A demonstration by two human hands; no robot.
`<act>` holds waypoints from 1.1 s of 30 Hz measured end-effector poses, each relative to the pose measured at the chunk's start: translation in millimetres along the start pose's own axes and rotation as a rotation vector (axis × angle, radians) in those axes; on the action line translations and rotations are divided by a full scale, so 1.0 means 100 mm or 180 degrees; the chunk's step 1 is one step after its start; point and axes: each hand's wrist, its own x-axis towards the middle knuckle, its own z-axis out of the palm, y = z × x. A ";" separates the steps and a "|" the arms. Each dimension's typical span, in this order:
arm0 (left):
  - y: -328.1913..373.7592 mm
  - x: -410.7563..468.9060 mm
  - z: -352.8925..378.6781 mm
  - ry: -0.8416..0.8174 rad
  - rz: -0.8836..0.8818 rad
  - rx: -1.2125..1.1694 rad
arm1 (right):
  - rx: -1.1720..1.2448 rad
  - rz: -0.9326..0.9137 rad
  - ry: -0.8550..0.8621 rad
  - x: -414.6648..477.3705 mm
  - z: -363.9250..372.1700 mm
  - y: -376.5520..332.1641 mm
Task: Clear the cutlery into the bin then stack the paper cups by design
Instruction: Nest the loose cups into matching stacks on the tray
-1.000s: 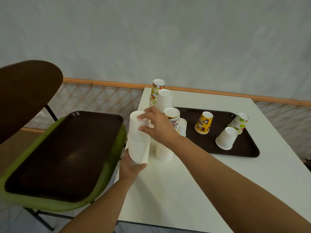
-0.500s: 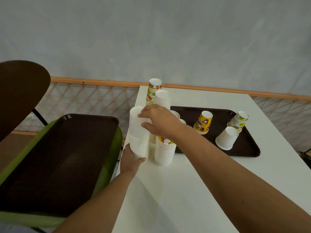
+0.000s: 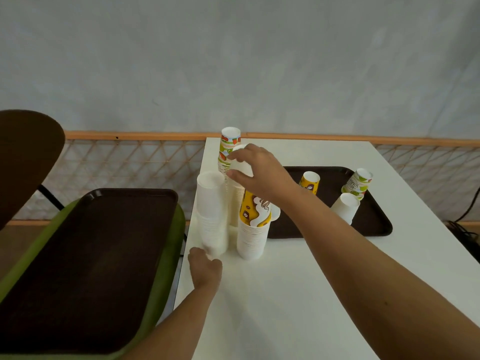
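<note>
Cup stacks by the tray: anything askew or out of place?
Yes. The yellow coffee-print cup topping the front stack leans sideways instead of sitting square on the rims below. The right hand grips the white stack behind it. Nothing looks spilled or crushed.

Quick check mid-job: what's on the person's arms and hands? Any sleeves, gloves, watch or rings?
The left forearm and right forearm are bare, with no sleeve in view up to the frame edge. The left hand and right hand wear no gloves, and no watch, bracelet or ring shows on either.
</note>
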 end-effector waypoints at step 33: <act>0.37 -0.14 0.69 -0.0789 0.1242 0.0196 | 0.1103 0.1183 -0.0028 -0.50 0.05 0.84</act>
